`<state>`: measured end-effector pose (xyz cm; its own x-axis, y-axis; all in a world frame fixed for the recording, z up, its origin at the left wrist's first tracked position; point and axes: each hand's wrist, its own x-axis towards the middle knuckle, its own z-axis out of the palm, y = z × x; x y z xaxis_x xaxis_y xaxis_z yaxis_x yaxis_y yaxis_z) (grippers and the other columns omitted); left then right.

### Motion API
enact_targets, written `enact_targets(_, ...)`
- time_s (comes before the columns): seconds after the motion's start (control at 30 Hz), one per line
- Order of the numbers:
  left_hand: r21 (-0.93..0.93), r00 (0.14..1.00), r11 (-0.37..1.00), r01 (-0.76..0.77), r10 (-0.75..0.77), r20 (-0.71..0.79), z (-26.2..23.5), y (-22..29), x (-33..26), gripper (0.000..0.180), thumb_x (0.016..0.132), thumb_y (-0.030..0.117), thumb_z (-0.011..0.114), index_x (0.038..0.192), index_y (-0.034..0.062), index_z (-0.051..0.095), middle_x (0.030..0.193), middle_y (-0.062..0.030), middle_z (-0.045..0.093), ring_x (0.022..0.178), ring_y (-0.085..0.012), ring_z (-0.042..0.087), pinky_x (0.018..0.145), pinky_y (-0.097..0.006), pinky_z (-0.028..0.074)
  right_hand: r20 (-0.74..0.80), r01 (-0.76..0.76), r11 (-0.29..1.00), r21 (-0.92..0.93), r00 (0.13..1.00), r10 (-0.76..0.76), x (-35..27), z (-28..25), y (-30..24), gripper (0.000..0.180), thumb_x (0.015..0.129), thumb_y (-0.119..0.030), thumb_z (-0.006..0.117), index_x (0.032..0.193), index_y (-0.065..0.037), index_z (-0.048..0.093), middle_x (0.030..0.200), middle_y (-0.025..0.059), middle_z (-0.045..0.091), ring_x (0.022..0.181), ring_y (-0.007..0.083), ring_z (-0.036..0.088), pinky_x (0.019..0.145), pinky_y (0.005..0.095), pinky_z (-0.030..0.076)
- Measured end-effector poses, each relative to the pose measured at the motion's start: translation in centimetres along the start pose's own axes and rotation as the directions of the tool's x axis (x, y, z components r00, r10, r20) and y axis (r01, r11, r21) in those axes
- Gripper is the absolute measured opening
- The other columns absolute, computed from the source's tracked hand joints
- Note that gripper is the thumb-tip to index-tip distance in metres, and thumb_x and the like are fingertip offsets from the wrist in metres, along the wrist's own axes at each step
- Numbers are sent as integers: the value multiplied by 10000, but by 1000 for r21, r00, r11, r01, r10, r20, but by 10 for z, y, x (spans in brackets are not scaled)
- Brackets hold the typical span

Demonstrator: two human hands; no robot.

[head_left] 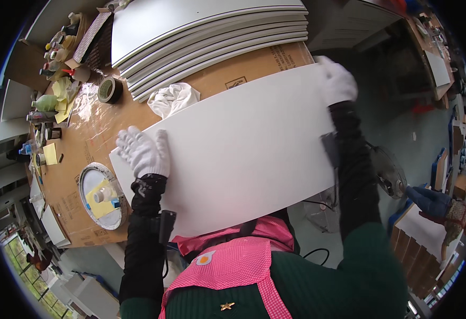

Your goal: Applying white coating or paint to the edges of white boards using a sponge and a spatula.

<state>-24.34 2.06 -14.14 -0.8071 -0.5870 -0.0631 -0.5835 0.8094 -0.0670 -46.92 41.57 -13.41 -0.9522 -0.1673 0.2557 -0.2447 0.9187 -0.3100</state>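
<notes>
A large smooth white panel (243, 143) lies in front of me, its near edge reaching to my apron. My left hand (145, 152), in a white knitted glove, rests at the panel's left end with fingers stretched and thumb apart. At the far right corner, my right hand (338, 82), gloved the same way, is bent round the panel's edge; its fingers are partly hidden and slightly blurred. A crumpled white cloth (173, 99) sits just beyond the far edge. Behind it rises a stack of similar white panels (211, 26) with dark-lined edges.
Brown cardboard (89, 141) covers the table. Left of the panel is a round white lid (101, 183) bearing a small bottle and yellow paper. A tape roll (110, 90) and several bottles (60, 53) stand farther left. A fan (387, 170) is at right; another person (445, 207) is beyond it.
</notes>
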Motion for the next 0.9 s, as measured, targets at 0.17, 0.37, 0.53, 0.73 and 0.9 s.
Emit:
enact_targets(0.17,-115,852,853,-510,482,-205,-9,152,-9,840,954,534,464,1537,-15,212,1603,-247,189,1502,-389,128,1223,-522,34,-123,-260,956,136,953,277,6,-38,92,341,937,-281,588,1216,-107,679,1202,134,682,1068,282,672,916,352,522)
enact_targets(0.37,-247,403,348,-904,885,-231,-36,353,-30,733,928,494,477,1489,36,366,1570,-200,311,1474,-403,221,1188,-614,84,-326,-11,912,411,932,159,-24,-74,10,298,934,-121,634,1201,3,672,1036,127,720,918,176,680,845,284,512)
enact_targets(0.53,-458,-4,-304,-835,837,-547,-35,325,-148,94,861,185,637,790,133,672,720,-34,653,615,-161,648,534,-323,486,-149,45,832,553,988,46,-29,-108,-31,285,931,-65,617,1202,7,669,1012,123,714,888,162,671,838,277,511)
enact_targets(0.73,-999,-537,-4,51,843,-31,-47,207,-199,349,1010,322,463,1005,52,686,960,-143,703,893,-300,684,804,-373,536,120,165,902,398,966,-230,-45,-40,-52,235,883,-177,629,1078,-64,694,907,163,683,823,359,656,717,425,532)
enact_targets(0.9,-925,698,361,-114,692,184,-60,79,-131,212,946,214,576,951,62,724,795,-111,709,716,-271,697,659,-362,562,226,66,992,112,970,-90,-42,-19,-34,233,885,-189,626,1091,-106,693,868,129,670,786,334,651,670,430,523)
